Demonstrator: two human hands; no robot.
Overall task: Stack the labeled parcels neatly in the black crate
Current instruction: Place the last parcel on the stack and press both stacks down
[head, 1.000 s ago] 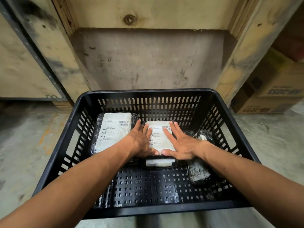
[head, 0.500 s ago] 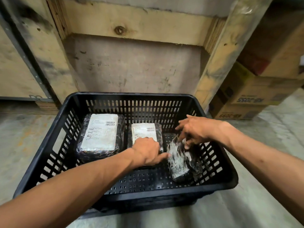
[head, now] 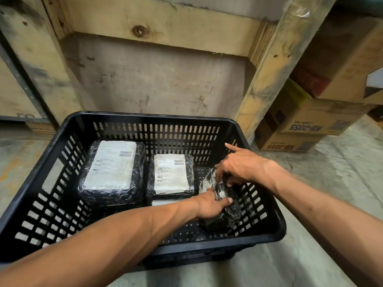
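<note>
A black slotted crate (head: 51,183) stands on the concrete floor. Inside at the left lies a large black-wrapped parcel (head: 113,168) with a white label facing up. In the middle a smaller labeled parcel (head: 171,175) rests on top of another one whose white edge shows below it. At the right a small parcel in shiny black wrap (head: 219,210) lies tilted against the crate's right wall. My left hand (head: 211,205) grips its near side. My right hand (head: 238,168) holds its far end, index finger pointing outward.
A wooden frame (head: 275,67) and a grey panel (head: 157,79) rise right behind the crate. Stacked cardboard boxes (head: 306,121) sit on the floor at the right. Bare crate floor shows in the near half of the crate.
My left hand left the middle parcel and moved right onto the small tilted parcel. My right hand stays on that parcel's far end. The view has shifted slightly.
</note>
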